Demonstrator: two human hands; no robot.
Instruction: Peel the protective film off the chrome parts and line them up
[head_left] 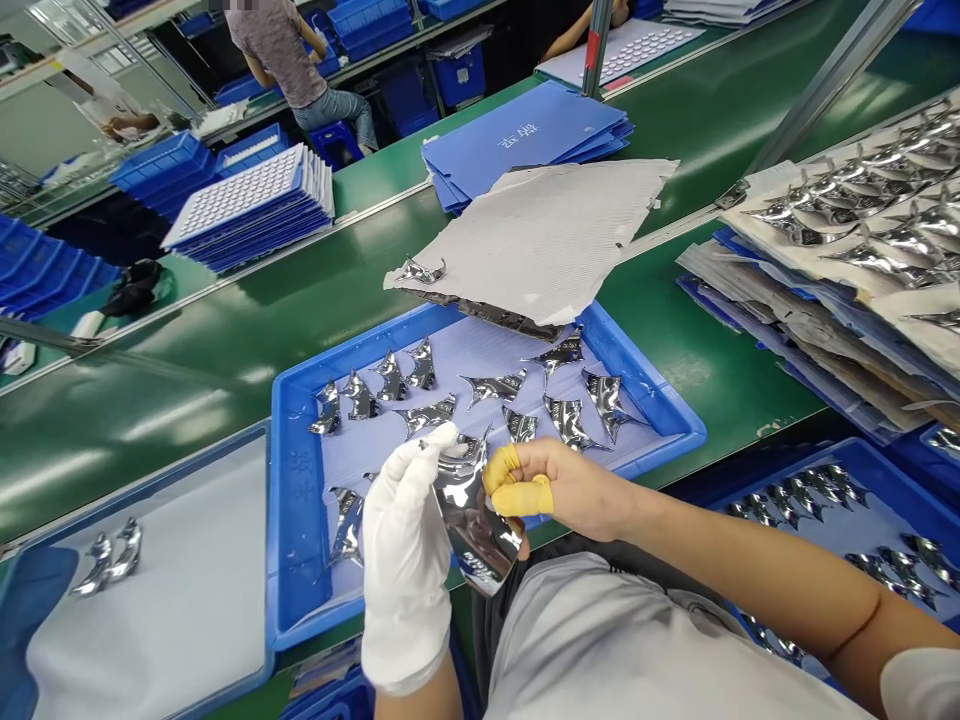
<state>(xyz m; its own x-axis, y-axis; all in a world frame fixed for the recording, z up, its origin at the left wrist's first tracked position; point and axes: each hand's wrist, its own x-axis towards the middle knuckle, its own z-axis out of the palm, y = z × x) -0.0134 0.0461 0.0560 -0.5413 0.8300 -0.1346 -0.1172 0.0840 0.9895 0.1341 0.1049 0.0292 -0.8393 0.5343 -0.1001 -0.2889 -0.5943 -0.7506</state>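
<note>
White-gloved fingers [440, 437] hold a mirror-glossy, sharp-cornered piece [474, 520].

"Where do we look from?"
"From our own head, through one worn camera, facing forward and down over our fingers [523, 495]."
"How near are we?"
"Close: they sit just below the middle of our view, with our shirt [600, 640] filling the bottom edge on the near side of them."
"And beyond them?"
"We take in the blue tray [296, 540] just past them, the green bench [225, 340] running aslant, and a seated person [277, 60] well off."
</note>
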